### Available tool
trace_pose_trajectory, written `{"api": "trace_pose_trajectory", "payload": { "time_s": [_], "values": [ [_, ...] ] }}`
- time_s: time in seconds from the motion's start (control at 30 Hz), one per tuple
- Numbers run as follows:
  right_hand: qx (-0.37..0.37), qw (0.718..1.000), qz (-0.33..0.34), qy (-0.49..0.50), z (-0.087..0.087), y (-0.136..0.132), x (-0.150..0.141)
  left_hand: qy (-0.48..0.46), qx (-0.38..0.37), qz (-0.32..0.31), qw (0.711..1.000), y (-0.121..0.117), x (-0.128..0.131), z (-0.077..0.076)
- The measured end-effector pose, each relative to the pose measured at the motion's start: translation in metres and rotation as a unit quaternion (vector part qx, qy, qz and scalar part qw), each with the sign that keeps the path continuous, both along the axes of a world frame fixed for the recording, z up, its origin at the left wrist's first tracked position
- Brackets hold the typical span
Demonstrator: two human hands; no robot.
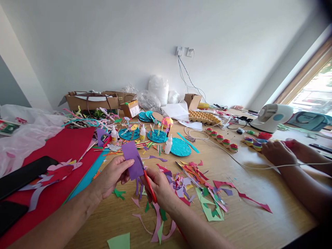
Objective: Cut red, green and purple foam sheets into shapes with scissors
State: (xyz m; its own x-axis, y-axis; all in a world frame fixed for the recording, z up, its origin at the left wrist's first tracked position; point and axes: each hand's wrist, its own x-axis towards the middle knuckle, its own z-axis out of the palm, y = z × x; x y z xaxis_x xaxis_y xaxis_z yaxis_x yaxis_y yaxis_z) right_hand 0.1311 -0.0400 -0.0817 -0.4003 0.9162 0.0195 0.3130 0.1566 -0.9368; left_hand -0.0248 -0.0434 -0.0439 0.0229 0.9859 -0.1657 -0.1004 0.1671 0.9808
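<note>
My left hand (116, 174) pinches a purple piece of paper (131, 157) by its left edge, thumb on the front. In my right hand (158, 186) is a pair of scissors (149, 185) with red handles. Their blades meet the right edge of the purple paper, with one blade in front of it. Below and to the right of both hands, coloured paper scraps (181, 186) lie scattered on the wooden table (241, 228). Just beyond the paper stand several white glue bottles (168, 144) beside round blue bases (181, 147) with small paper decorations.
Red paper sheets (59, 145) with a black phone-like object (26, 173) lie at left. Another person's hands (278, 154) work at right near painted egg-carton cups (225, 142). A white cable (241, 164) crosses the table; a white fan (272, 117) stands farther back. Cardboard boxes (90, 102) line the wall.
</note>
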Motion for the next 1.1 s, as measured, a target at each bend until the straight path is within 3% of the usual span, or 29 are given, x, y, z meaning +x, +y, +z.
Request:
{"api": "trace_pose_trajectory", "payload": {
  "time_s": [0.23,0.6,0.73,0.93,1.1],
  "values": [
    [-0.003,0.999,0.024,0.022,0.0004,-0.0007,0.0013,-0.019,-0.028,-0.042,0.999,-0.0029,0.0035,-0.0022],
    [0.013,1.000,0.004,-0.004,-0.0030,0.0024,0.0020,-0.036,-0.063,-0.035,0.997,0.0000,0.0002,-0.0078],
    [0.007,1.000,-0.002,-0.006,-0.0012,0.0013,0.0017,-0.039,-0.040,-0.048,0.997,0.0007,-0.0011,-0.0084],
    [0.017,1.000,0.012,-0.012,-0.0005,-0.0006,0.0001,-0.038,-0.003,0.033,0.999,0.0031,-0.0012,-0.0042],
    [0.032,0.999,0.024,-0.009,-0.0008,-0.0012,0.0005,-0.026,-0.013,0.035,0.999,0.0032,0.0008,-0.0052]
  ]
}}
